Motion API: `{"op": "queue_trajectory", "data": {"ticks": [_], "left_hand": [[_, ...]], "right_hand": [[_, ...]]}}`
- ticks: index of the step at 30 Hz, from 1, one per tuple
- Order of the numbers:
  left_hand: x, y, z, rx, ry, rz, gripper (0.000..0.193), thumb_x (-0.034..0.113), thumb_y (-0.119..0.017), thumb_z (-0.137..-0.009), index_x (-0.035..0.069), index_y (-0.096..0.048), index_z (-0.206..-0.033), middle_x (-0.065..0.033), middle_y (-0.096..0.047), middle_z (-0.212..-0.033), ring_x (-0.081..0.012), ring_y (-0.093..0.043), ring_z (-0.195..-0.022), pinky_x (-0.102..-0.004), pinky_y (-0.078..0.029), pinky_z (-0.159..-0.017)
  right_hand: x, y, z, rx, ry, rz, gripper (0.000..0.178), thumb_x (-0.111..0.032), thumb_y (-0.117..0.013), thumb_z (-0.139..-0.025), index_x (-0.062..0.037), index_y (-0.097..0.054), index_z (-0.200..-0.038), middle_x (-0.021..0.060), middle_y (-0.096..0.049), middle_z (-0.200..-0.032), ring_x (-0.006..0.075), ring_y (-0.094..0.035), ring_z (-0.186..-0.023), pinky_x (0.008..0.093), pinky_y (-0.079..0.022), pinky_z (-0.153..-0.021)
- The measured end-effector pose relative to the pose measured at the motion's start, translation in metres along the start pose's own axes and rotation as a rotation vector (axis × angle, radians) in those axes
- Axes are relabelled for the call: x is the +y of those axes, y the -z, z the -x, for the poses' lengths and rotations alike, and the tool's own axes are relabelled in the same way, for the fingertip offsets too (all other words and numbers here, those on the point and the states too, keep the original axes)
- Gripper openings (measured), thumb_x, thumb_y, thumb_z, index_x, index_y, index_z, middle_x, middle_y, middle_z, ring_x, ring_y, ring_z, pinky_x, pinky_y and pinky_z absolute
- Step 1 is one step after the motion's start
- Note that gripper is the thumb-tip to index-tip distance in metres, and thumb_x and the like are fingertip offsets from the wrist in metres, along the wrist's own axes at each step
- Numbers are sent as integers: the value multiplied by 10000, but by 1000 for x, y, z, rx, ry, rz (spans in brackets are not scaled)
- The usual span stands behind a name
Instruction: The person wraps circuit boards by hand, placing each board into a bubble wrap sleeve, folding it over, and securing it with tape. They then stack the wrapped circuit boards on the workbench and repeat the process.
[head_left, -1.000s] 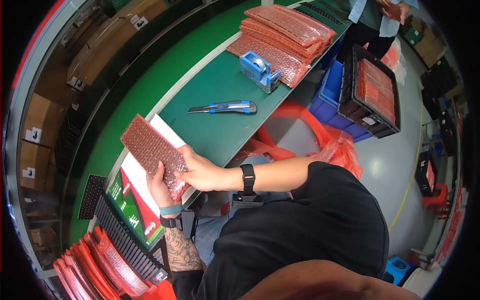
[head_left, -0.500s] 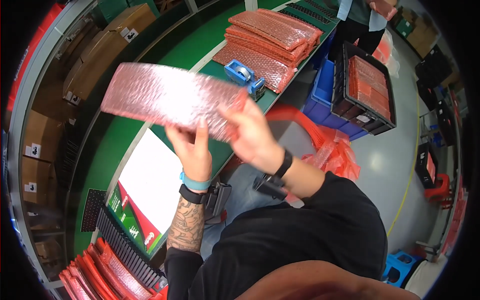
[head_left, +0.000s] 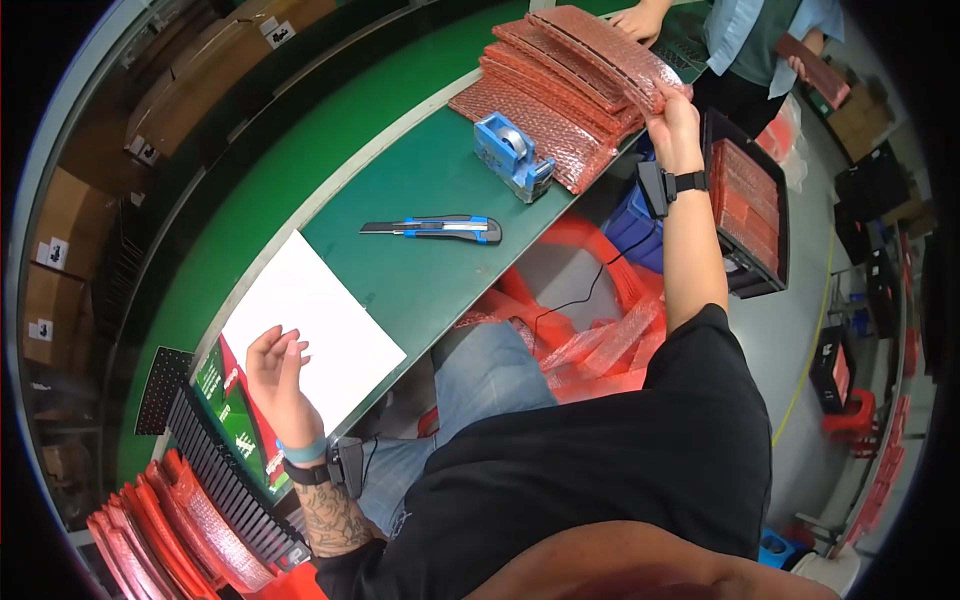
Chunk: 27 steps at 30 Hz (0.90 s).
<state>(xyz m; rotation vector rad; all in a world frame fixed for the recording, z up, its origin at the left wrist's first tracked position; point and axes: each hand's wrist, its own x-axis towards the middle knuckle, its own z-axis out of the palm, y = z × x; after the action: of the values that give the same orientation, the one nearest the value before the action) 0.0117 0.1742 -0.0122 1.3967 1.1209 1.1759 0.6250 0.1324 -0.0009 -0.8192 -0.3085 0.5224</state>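
My right hand point(head_left: 674, 122) reaches out to the far right and grips the near end of a pink bubble-wrap pouch point(head_left: 605, 50), which lies on top of a stack of similar pouches point(head_left: 560, 115). Above the white sheet point(head_left: 315, 325) at the left, my left hand point(head_left: 280, 380) hovers empty with its fingers apart and slightly curled. Between my hands, a blue and black utility knife point(head_left: 440, 229) rests on the green table point(head_left: 400, 285). A blue tape dispenser point(head_left: 513, 155) stands against the near side of the stack.
Red pouches point(head_left: 190, 520) stand upright beside a black slotted rack point(head_left: 235, 475) at lower left. A black crate point(head_left: 745, 215) of pouches sits right of the table. Beyond the stack stands another person point(head_left: 765, 45), one hand near it. Red bubble wrap point(head_left: 600, 340) heaps below the table edge.
My right hand has carried the pouch from in front of me to the stack at the far right. My left hand has let go and moved down and left. The knife has come into view.
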Motion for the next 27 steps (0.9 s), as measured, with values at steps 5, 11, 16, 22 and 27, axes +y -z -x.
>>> {"op": "queue_trajectory", "data": {"ticks": [5, 11, 16, 22, 27], "left_hand": [[-11, 15, 17, 69, 34, -25, 318, 102, -643, -958, -15, -565, -1242, -117, -673, -1111, -174, -651, -961, -277, -506, -798], [-22, 21, 15, 76, 62, -22, 306, 86, -638, -964, -29, -563, -1237, -120, -667, -1101, -167, -647, -950, -269, -508, -792], [-27, 29, 18, 83, 72, -12, 304, 81, -637, -966, -32, -563, -1238, -125, -664, -1108, -169, -646, -951, -268, -510, -794], [-38, 37, 29, 89, 101, -8, 305, 79, -638, -965, -33, -567, -1240, -128, -664, -1115, -173, -648, -955, -272, -516, -797], [-34, 37, 28, 62, 146, -40, 321, 17, -643, -943, -37, -565, -1250, -137, -656, -1122, -198, -646, -972, -289, -523, -818]], "right_hand": [[29, -17, -8, 12, 5, -27, 237, -6, -528, -995, 41, -546, -1227, 185, -633, -1218, 347, -646, -1109, 532, -565, -957], [3, -38, -32, -24, 38, 59, 233, -9, -511, -1009, 3, -570, -1233, 162, -622, -1251, 337, -622, -1139, 575, -523, -998], [-30, -85, -13, -29, 5, 182, 325, -343, -611, -986, -23, -667, -991, 55, -643, -769, 215, -654, -704, 346, -528, -610], [-16, -32, -51, -13, -212, 405, 249, -122, -552, -1017, -8, -588, -1236, 131, -646, -1212, 298, -643, -1100, 544, -539, -975], [-4, 56, -104, -70, -329, 493, 255, -221, -577, -1018, -39, -652, -1179, 84, -711, -1068, 233, -683, -989, 403, -560, -915]]}}
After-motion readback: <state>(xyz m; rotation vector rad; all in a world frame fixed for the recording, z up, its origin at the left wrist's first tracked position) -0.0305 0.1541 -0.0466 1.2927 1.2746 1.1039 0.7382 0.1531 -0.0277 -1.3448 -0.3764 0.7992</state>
